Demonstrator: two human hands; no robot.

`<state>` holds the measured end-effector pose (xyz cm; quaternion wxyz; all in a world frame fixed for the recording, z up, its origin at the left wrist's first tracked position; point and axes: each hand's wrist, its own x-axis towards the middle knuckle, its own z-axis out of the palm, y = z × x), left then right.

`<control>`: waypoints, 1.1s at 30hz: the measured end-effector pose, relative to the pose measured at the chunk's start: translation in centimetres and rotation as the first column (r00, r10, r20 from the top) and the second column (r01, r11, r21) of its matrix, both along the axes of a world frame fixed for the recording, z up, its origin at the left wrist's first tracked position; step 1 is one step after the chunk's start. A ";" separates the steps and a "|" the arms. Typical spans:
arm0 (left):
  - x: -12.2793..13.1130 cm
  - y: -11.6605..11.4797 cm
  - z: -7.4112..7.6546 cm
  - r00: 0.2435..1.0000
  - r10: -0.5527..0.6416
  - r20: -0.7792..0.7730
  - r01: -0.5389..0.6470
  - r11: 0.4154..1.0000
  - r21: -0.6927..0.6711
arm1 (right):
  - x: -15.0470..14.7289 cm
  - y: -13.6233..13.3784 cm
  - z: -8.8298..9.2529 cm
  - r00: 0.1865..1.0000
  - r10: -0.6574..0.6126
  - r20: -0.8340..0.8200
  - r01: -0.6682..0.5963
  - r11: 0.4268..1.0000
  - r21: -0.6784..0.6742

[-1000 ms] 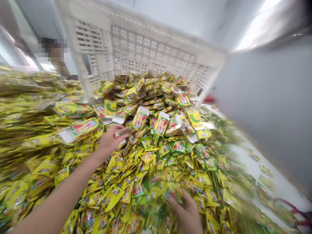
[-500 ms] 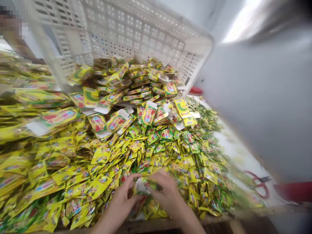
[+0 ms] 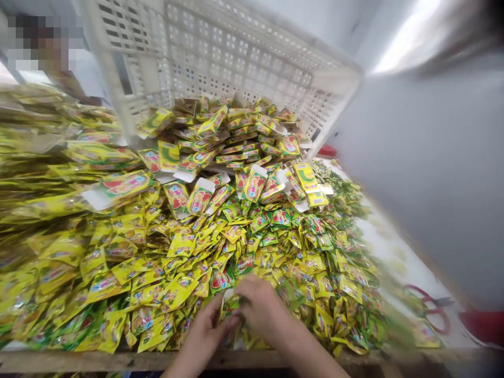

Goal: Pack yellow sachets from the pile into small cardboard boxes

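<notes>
Low in the middle, my left hand [image 3: 210,328] is closed around a small carton [image 3: 228,297], whose white inner flap shows at the top. My right hand [image 3: 262,307] has its fingers curled over the same carton from the right; whether a sachet is also between them is hidden. Yellow and green foil sachets [image 3: 183,244] lie in a thick heap under and around both hands. Beyond them, several small printed cartons [image 3: 254,184] with white flaps lie on the sachets.
A white plastic crate [image 3: 232,58] lies tipped on its side at the back, with cartons spilling out. Red-handled scissors [image 3: 437,310] lie on the right of the table, near a red object [image 3: 482,323]. A wooden edge [image 3: 79,361] runs along the front. A person [image 3: 66,73] is at far left.
The view has shifted, so the crate and heap appear farther right. My right hand has closed further over the carton, hiding more of it, and less of the white flap shows.
</notes>
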<state>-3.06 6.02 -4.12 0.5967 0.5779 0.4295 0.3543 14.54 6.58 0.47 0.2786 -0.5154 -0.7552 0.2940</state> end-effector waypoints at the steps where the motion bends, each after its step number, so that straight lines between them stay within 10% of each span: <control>1: -0.1 0.0 -0.2 1.000 0.006 0.016 -0.006 1.000 -0.001 | -0.1 -0.1 0.1 0.999 0.033 0.011 -0.033 0.999 -0.004; 13: -0.9 -0.6 -0.4 0.998 -0.055 0.017 0.056 0.995 -0.083 | -0.2 -1.0 -0.7 0.986 0.168 0.016 -0.169 0.983 0.075; 17: -1.5 -1.4 -0.2 0.999 0.048 -0.004 -0.048 0.986 -0.162 | -0.2 -2.5 -1.2 0.924 -0.165 -0.344 0.155 0.986 -0.057; 21: -1.8 -1.6 0.7 0.992 0.122 0.021 -0.109 0.943 -0.313 | -1.3 -3.8 -2.8 0.671 -0.500 -0.548 0.231 0.842 -0.487; 29: -2.9 0.4 1.4 0.996 0.081 0.029 -0.060 0.897 -0.438 | -1.7 -4.2 -4.5 0.416 -0.482 -0.771 -0.036 0.838 -0.544; 33: -2.9 -0.4 0.7 0.993 0.043 0.112 0.012 0.892 -0.453 | -2.2 -4.0 -4.9 0.547 -0.419 -0.725 0.073 0.886 -0.457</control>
